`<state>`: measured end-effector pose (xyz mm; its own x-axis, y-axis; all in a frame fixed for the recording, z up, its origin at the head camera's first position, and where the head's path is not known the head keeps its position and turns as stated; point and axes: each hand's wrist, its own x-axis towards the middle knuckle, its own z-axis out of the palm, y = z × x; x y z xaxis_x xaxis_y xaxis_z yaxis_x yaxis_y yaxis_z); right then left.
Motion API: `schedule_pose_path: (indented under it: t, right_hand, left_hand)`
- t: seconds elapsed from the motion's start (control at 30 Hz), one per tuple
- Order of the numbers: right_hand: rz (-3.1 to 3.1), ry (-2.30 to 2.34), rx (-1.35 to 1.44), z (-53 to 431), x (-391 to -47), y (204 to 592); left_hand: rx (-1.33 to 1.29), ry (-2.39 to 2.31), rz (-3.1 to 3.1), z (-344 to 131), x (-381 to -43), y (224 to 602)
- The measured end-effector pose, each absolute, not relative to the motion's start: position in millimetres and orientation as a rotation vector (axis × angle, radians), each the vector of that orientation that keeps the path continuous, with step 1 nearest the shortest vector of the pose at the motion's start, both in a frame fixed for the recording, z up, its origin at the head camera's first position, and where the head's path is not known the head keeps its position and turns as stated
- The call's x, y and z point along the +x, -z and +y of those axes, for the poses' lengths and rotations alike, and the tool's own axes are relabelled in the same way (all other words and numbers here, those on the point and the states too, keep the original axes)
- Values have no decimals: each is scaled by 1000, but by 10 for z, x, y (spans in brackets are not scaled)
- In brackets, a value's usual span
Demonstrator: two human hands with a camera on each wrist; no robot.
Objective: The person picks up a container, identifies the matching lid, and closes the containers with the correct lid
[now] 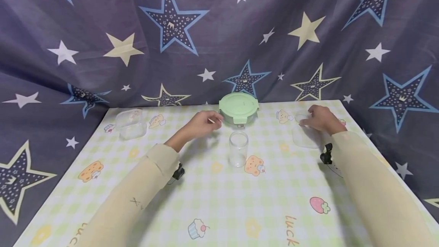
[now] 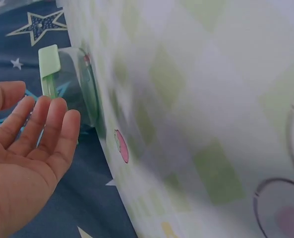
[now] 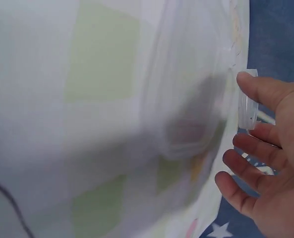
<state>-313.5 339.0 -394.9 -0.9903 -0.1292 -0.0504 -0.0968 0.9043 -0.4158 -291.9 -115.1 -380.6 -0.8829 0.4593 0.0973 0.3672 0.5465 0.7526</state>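
Fingers and thumb of our right hand (image 1: 320, 118) pinch a small round lid (image 3: 249, 101) of clear, glossy plastic near the far right corner of the table (image 1: 171, 216). Just beside it, slightly nearer us, a see-through square piece (image 1: 305, 138) with rounded corners lies flat. Our left hand (image 1: 204, 124) is empty, its fingers loosely bent and a little apart, by a see-through round container (image 2: 76, 82) at the middle of the far edge; whether they touch it, we cannot tell. Its smooth green cover (image 1: 239, 106) has clip tabs. Nearer us stands a clear cylindrical jar (image 1: 238, 151); by the far left corner sits a transparent, round-cornered box (image 1: 132, 127). Star-printed fabric (image 1: 212, 29) hangs behind.
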Motion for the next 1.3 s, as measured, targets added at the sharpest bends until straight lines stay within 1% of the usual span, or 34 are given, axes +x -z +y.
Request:
schedule_pose_path:
  t: [0.17, 0.33, 0.57, 0.73, 0.93, 1.07, 1.3]
  right_hand:
    - [3036, 636, -257, 3250, -3188, 3867]
    - [3092, 590, -379, 3007, -3216, 3713]
    - [3135, 524, -561, 2618, -3228, 3476]
    - [3156, 520, -699, 2332, -3186, 3339]
    - [3168, 506, -852, 2031, -3097, 3239]
    - [3152, 515, -988, 1823, -3033, 3180]
    - [3166, 307, -1049, 1576, -2921, 3119]
  left_hand:
    - [630, -1379, 2580, -1091, -2990, 3783]
    - [550, -1464, 2536, -1037, -3062, 3755]
    - [560, -1506, 2521, -946, -3126, 3658]
    - [540, -1542, 2487, -886, -3126, 3597]
    - [476, -1589, 2443, -796, -3203, 3585]
    - [408, -1709, 2327, -709, -3238, 3560]
    - [340, -1966, 2107, -586, -3195, 3521]
